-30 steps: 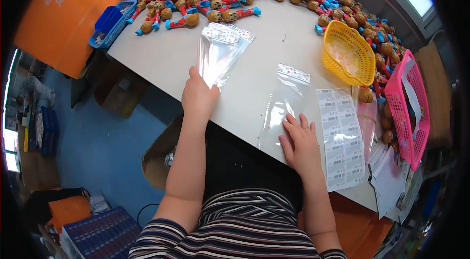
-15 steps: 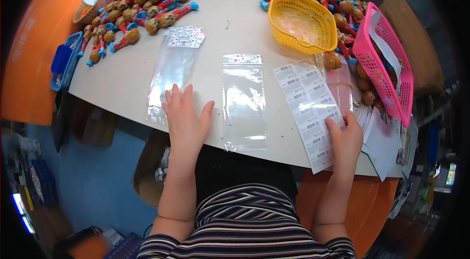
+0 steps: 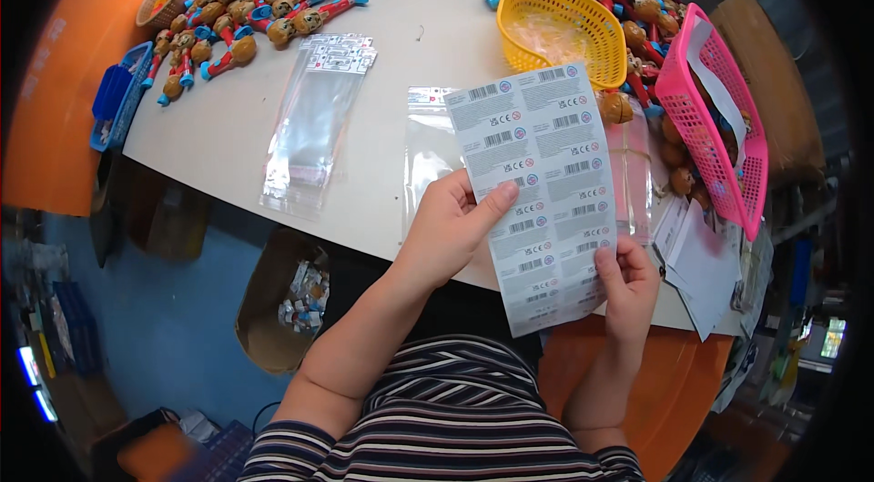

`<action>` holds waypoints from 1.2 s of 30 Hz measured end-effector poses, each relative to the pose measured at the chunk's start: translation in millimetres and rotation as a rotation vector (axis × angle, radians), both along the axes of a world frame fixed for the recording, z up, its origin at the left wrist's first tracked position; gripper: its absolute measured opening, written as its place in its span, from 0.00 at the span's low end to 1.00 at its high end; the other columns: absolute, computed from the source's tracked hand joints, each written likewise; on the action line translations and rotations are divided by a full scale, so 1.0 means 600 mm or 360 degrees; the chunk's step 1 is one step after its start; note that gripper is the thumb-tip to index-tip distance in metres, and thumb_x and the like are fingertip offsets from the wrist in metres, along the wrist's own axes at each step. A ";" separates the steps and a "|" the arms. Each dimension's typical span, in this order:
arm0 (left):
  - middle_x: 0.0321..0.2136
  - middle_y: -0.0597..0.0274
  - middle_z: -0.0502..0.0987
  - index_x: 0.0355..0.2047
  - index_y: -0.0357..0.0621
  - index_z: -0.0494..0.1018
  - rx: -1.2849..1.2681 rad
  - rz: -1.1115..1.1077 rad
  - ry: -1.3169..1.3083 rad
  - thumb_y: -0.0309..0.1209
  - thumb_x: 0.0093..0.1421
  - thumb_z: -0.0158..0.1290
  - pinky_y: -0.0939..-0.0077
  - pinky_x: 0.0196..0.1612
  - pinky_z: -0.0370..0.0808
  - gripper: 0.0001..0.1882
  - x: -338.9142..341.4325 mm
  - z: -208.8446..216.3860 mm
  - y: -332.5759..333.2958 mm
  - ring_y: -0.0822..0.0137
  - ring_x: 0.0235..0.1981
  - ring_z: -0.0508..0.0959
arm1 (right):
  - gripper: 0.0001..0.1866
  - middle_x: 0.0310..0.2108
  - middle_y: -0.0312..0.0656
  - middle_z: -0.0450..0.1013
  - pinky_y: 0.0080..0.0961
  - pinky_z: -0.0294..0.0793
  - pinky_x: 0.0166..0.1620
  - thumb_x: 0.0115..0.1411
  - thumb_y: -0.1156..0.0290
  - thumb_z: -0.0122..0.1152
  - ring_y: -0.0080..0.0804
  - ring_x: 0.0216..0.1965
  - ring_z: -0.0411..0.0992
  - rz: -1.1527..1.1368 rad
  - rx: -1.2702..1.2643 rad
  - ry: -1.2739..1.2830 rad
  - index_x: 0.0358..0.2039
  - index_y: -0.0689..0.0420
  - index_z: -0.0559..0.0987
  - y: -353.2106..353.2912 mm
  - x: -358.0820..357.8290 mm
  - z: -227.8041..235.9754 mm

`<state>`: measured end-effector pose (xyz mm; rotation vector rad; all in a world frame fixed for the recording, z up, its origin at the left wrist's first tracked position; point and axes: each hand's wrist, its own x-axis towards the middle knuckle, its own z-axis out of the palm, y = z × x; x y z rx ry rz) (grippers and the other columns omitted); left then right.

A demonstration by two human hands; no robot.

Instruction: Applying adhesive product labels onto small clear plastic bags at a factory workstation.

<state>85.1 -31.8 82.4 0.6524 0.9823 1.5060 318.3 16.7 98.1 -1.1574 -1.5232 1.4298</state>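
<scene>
A sheet of white printed labels (image 3: 555,154) is held up between both hands, tilted over the front of the table. My left hand (image 3: 452,225) grips its left edge, thumb on top and fingers behind. With thumb and curled fingers, my right hand (image 3: 628,286) pinches the lower right edge. Beneath the sheet lies a single clear plastic bag (image 3: 426,141) with a printed header, partly covered by the sheet and my left hand. Left of it rests a stack of clear plastic bags (image 3: 314,118) with printed headers.
Many red-and-blue toys with brown heads (image 3: 273,4) are heaped along the far edge. A yellow basket (image 3: 596,31) holds clear pieces. At the right stand a pink basket (image 3: 701,131) and some papers (image 3: 706,263). A blue tray (image 3: 137,72) is at the left; below is a cardboard box (image 3: 264,327).
My left hand has moved right from the bag stack and taken hold of the label sheet. The sheet has been lifted off the table and shifted left, over the single bag.
</scene>
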 end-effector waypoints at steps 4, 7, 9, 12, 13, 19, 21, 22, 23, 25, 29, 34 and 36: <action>0.46 0.54 0.80 0.51 0.29 0.72 -0.0032 0.0062 0.0073 0.32 0.69 0.52 0.73 0.50 0.76 0.18 -0.005 0.009 -0.013 0.69 0.45 0.79 | 0.09 0.35 0.35 0.77 0.17 0.71 0.42 0.64 0.73 0.62 0.18 0.36 0.73 0.0014 -0.0023 0.0016 0.42 0.64 0.78 -0.011 -0.001 -0.006; 0.44 0.55 0.81 0.50 0.30 0.74 -0.0092 -0.0015 0.0293 0.31 0.68 0.52 0.73 0.49 0.76 0.17 -0.014 0.024 -0.031 0.71 0.44 0.79 | 0.13 0.39 0.38 0.76 0.21 0.71 0.45 0.59 0.76 0.66 0.25 0.41 0.72 -0.0135 0.0694 -0.0347 0.44 0.63 0.79 -0.004 -0.025 0.007; 0.43 0.56 0.81 0.50 0.30 0.75 -0.0070 -0.0069 0.0301 0.31 0.68 0.52 0.74 0.48 0.76 0.16 -0.014 0.029 -0.038 0.72 0.43 0.79 | 0.17 0.41 0.40 0.76 0.25 0.71 0.47 0.55 0.77 0.69 0.30 0.45 0.72 -0.0266 0.1381 -0.0661 0.46 0.62 0.79 0.006 -0.048 0.036; 0.42 0.56 0.81 0.49 0.30 0.75 -0.0050 -0.0163 0.0233 0.29 0.67 0.53 0.74 0.49 0.76 0.15 -0.013 0.037 -0.054 0.72 0.44 0.78 | 0.22 0.44 0.42 0.74 0.32 0.70 0.49 0.47 0.77 0.72 0.41 0.48 0.68 0.0207 0.1729 -0.0686 0.45 0.60 0.81 0.014 -0.083 0.065; 0.43 0.56 0.81 0.49 0.30 0.76 -0.0046 -0.0220 0.0153 0.28 0.66 0.54 0.74 0.50 0.75 0.15 -0.014 0.039 -0.056 0.71 0.45 0.78 | 0.21 0.43 0.42 0.75 0.34 0.69 0.49 0.45 0.76 0.73 0.42 0.47 0.68 0.0317 0.1750 -0.0683 0.42 0.60 0.82 0.016 -0.094 0.065; 0.43 0.56 0.81 0.49 0.29 0.76 0.0088 -0.0212 0.0217 0.27 0.66 0.54 0.76 0.50 0.74 0.15 -0.016 0.034 -0.063 0.72 0.45 0.78 | 0.16 0.37 0.39 0.77 0.38 0.68 0.49 0.44 0.75 0.74 0.42 0.43 0.69 0.0479 0.1690 -0.0596 0.36 0.58 0.84 0.017 -0.110 0.052; 0.43 0.56 0.81 0.49 0.29 0.76 0.0027 -0.0217 0.0228 0.28 0.67 0.53 0.76 0.50 0.74 0.15 -0.017 0.038 -0.065 0.72 0.45 0.78 | 0.15 0.35 0.38 0.77 0.40 0.69 0.51 0.44 0.76 0.74 0.42 0.42 0.70 0.0482 0.1676 -0.0567 0.36 0.58 0.84 0.016 -0.108 0.048; 0.43 0.56 0.81 0.48 0.29 0.76 -0.0029 -0.0223 0.0245 0.29 0.68 0.52 0.76 0.50 0.74 0.15 -0.018 0.039 -0.066 0.72 0.45 0.78 | 0.15 0.35 0.38 0.78 0.42 0.68 0.54 0.44 0.76 0.74 0.41 0.41 0.71 0.0487 0.1723 -0.0574 0.36 0.57 0.84 0.015 -0.109 0.047; 0.43 0.56 0.81 0.48 0.29 0.76 -0.0033 -0.0225 0.0244 0.29 0.68 0.52 0.76 0.50 0.74 0.15 -0.017 0.036 -0.066 0.72 0.45 0.78 | 0.15 0.35 0.38 0.78 0.45 0.68 0.56 0.45 0.76 0.74 0.41 0.41 0.72 0.0492 0.1770 -0.0580 0.36 0.57 0.83 0.015 -0.109 0.045; 0.39 0.61 0.81 0.45 0.30 0.77 0.0025 -0.0077 0.0139 0.33 0.69 0.51 0.82 0.44 0.74 0.15 -0.010 0.028 -0.065 0.78 0.40 0.77 | 0.16 0.37 0.39 0.79 0.48 0.66 0.59 0.45 0.76 0.74 0.41 0.41 0.73 0.0459 0.1850 -0.0601 0.37 0.57 0.83 0.010 -0.111 0.037; 0.39 0.60 0.81 0.47 0.30 0.76 0.0112 0.0101 0.0111 0.32 0.70 0.51 0.83 0.44 0.74 0.15 0.004 0.039 -0.064 0.78 0.40 0.76 | 0.16 0.41 0.41 0.80 0.53 0.63 0.62 0.47 0.75 0.73 0.41 0.43 0.75 0.0375 0.2097 -0.0714 0.38 0.59 0.82 0.001 -0.115 0.032; 0.39 0.58 0.81 0.49 0.29 0.74 0.0097 0.0228 0.0107 0.29 0.69 0.51 0.83 0.44 0.75 0.14 0.008 0.038 -0.070 0.77 0.40 0.77 | 0.14 0.43 0.39 0.80 0.54 0.63 0.63 0.52 0.70 0.70 0.35 0.45 0.76 0.0373 0.2194 -0.0723 0.40 0.56 0.83 0.000 -0.117 0.013; 0.39 0.58 0.81 0.48 0.29 0.74 0.0071 0.0271 0.0134 0.28 0.69 0.51 0.83 0.43 0.75 0.13 0.011 0.031 -0.074 0.78 0.39 0.78 | 0.13 0.43 0.39 0.80 0.54 0.64 0.62 0.52 0.70 0.70 0.35 0.44 0.76 0.0385 0.2223 -0.0723 0.40 0.56 0.83 -0.001 -0.118 0.009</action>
